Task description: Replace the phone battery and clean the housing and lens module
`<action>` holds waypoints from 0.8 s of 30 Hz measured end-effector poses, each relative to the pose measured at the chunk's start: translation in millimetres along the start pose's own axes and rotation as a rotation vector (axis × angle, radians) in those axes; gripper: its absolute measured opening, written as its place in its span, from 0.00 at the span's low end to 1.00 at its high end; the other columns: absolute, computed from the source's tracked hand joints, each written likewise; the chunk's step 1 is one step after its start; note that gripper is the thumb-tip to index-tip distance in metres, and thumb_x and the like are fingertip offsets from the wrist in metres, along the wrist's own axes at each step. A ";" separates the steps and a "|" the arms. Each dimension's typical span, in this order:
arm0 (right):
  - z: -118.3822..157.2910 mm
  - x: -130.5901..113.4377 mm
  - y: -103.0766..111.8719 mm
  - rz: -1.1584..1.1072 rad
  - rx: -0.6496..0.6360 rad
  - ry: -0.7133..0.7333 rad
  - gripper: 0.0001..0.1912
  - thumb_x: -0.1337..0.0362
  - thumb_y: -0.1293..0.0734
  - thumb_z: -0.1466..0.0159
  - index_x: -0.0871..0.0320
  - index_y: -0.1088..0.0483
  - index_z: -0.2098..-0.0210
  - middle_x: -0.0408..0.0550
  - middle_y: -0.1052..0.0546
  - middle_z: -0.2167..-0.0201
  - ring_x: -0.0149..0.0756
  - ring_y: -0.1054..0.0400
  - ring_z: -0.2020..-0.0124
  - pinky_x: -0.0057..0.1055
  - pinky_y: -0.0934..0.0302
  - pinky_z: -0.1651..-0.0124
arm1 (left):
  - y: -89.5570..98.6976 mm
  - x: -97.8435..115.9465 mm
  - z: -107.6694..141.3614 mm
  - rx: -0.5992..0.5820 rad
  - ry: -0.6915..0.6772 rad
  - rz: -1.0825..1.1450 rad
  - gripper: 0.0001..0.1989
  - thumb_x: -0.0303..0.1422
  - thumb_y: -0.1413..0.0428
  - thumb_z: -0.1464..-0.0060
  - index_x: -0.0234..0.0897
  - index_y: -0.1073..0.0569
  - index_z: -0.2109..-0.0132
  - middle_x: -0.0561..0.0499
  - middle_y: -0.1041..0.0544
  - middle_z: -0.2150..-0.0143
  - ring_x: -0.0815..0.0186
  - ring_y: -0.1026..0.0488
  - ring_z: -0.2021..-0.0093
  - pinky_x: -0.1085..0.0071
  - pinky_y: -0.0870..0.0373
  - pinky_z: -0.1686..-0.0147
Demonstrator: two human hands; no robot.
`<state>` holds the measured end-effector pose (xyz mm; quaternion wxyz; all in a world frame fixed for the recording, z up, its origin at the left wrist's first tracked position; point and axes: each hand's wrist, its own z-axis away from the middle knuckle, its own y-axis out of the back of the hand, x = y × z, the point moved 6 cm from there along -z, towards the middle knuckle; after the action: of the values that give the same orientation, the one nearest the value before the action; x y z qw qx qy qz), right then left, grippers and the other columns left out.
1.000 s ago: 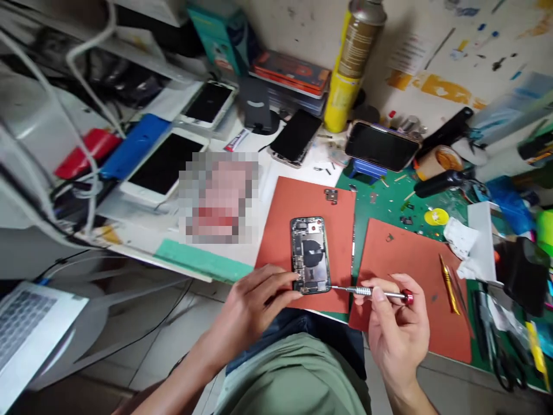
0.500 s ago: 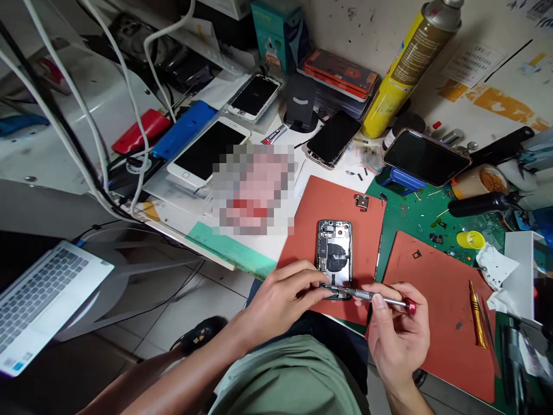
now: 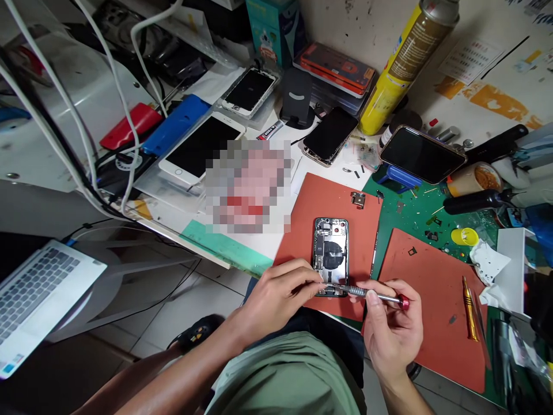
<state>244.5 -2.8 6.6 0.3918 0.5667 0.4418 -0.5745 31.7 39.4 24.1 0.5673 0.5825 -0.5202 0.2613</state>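
Observation:
An opened phone body (image 3: 332, 246) lies on a red-brown mat (image 3: 290, 242), its inner parts and a dark round patch showing. My right hand (image 3: 394, 323) grips a slim metal screwdriver (image 3: 375, 294) with a red end cap, held almost level across the phone's lower end. The tool's tip points left, at the fingertips of my left hand (image 3: 288, 291). Those fingers are pinched together by the tip at the phone's lower left edge; what lies between them is too small to make out. Near the mat's top right rests a small metal part (image 3: 358, 199).
A second red-brown mat (image 3: 432, 323) to the right bears a gold screwdriver (image 3: 470, 308). Behind stand a yellow spray can (image 3: 397, 69), a propped phone (image 3: 423, 154) and a dark-screened phone (image 3: 330, 135). A white phone (image 3: 203, 147) lies left; a laptop (image 3: 47, 294) sits lower left.
My left thumb and finger, slightly apart before, now meet at the screwdriver's tip. My right hand still holds the tool. The whole view has shifted a little.

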 end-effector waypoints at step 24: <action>1.3 -6.9 -1.0 0.045 -0.038 0.129 0.18 0.75 0.29 0.30 0.54 0.30 0.44 0.47 0.13 0.57 0.37 0.15 0.57 0.33 0.20 0.52 | -3.4 -5.5 4.3 -0.031 -0.069 0.033 0.06 0.21 0.40 0.33 0.34 0.20 0.53 0.49 0.19 0.60 0.70 0.22 0.62 0.75 0.25 0.58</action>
<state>243.5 -4.1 13.5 0.3861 0.6049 0.4640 -0.5193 31.8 36.5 16.9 0.5534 0.5738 -0.5529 0.2422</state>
